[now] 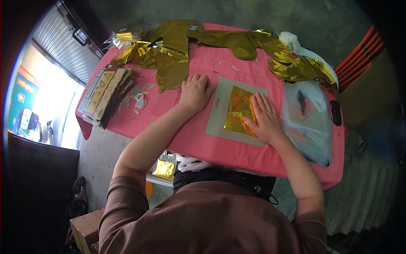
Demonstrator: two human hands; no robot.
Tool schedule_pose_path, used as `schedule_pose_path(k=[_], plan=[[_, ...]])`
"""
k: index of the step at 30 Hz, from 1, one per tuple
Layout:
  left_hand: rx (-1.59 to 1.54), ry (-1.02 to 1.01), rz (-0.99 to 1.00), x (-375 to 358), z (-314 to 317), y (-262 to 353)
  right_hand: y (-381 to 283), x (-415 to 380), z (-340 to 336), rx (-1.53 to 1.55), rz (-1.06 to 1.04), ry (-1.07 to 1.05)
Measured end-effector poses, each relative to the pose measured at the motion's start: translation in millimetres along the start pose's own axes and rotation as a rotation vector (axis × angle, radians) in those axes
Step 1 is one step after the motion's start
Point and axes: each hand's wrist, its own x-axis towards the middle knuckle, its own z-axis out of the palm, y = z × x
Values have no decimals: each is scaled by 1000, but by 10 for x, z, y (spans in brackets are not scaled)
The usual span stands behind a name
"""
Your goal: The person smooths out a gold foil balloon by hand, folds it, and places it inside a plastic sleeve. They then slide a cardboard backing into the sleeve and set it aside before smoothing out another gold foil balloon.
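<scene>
A folded gold foil packet [237,111] with orange-red reflections lies on a grey card [218,122] that has a hang hole at its left edge. My right hand [266,119] lies flat over the packet's right side, fingers stretched out. Under its palm and thumb shows a piece of orange material [249,127], perhaps a cloth; most of it is hidden. My left hand [196,92] rests on the pink tablecloth [169,122] just left of the card. Its fingers are curled in, and nothing shows in them.
Large flat gold foil balloons [173,55] spread along the far edge. Card packs [108,93], paper scraps and a white string bundle [140,100] lie left. Clear plastic bags [306,127] and a black object [336,112] lie right. A cardboard box [86,228] stands on the floor.
</scene>
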Motion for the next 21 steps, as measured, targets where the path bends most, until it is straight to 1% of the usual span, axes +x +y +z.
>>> schedule_pose_path(k=[2, 9, 12, 14, 18, 20, 21], plan=[[-71, -42, 4, -25, -51, -12, 2, -1, -2, 10, -1, 0], [-135, -49, 20, -1, -42, -71, 5, 2, 8, -3, -1, 4], [-214, -45, 3, 23, -57, -89, 3, -1, 10, 3, 0, 6], [-317, -52, -60, 38, -124, -47, 3, 0, 17, 10, 2, 6], [-311, -48, -52, 33, -155, -27, 8, -2, 23, 2, 0, 10], [-307, 0, 58, 29, -156, -7, 6, 0, 9, 8, 4, 8], [-308, -3, 57, 25, -157, 5, 1, -4, -2, 0, 6, 6]])
